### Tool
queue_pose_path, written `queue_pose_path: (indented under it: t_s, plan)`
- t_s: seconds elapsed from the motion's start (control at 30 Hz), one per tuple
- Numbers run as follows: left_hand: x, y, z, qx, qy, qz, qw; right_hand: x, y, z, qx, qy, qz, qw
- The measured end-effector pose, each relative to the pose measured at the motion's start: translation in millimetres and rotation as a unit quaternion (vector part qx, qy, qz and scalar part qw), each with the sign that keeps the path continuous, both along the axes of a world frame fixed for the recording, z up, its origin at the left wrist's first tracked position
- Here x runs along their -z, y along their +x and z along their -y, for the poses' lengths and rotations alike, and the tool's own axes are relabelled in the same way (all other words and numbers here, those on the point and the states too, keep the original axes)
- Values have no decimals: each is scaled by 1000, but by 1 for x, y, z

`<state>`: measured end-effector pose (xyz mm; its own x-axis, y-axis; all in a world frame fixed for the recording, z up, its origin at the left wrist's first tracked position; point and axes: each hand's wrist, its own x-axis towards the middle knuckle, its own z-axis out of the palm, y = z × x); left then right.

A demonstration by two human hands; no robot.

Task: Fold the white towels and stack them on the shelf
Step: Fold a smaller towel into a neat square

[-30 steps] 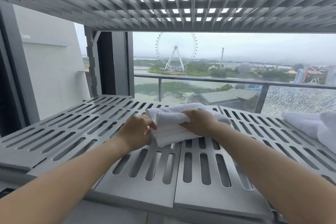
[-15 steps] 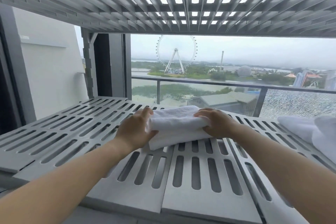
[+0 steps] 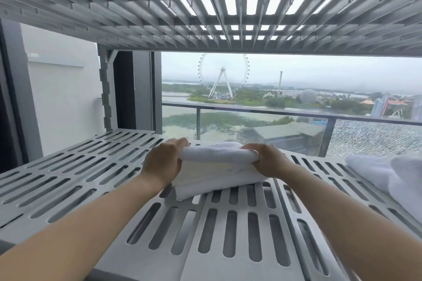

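Observation:
A folded white towel (image 3: pixel 214 171) lies on the grey slotted shelf (image 3: pixel 233 230), in the middle of the board. My left hand (image 3: pixel 163 163) grips its left end, fingers curled over the top fold. My right hand (image 3: pixel 266 161) grips its right end the same way. The upper fold is raised a little between both hands while the lower layers rest on the shelf.
More white towels (image 3: pixel 392 178) lie loosely at the shelf's right edge. Another slotted shelf board (image 3: pixel 205 7) hangs close overhead. A shelf post (image 3: pixel 106 89) stands at the back left. Behind the shelf is a glass balcony railing (image 3: pixel 274 112).
Both hands went from pressing on the towel's top to gripping its two ends, and the upper fold has risen slightly. The towel stays in the same spot on the shelf.

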<state>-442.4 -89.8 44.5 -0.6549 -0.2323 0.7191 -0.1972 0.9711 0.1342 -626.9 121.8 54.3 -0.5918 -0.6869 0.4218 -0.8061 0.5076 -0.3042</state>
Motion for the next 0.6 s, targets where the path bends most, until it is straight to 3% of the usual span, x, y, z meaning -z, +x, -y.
queue_pose_path:
  t_s: [0.17, 0.37, 0.47, 0.6]
  plan:
    - [7, 5, 2, 16, 7, 30, 999, -5, 11, 7, -29, 101, -34, 994]
    - [12, 16, 12, 14, 41, 62, 997, -7, 42, 55, -93, 174, -183, 963]
    - [16, 26, 21, -6, 71, 61, 996, -3, 50, 69, -86, 172, -211, 958]
    - [24, 38, 32, -46, 109, 44, 992, -3, 51, 76, -52, 132, -172, 975]
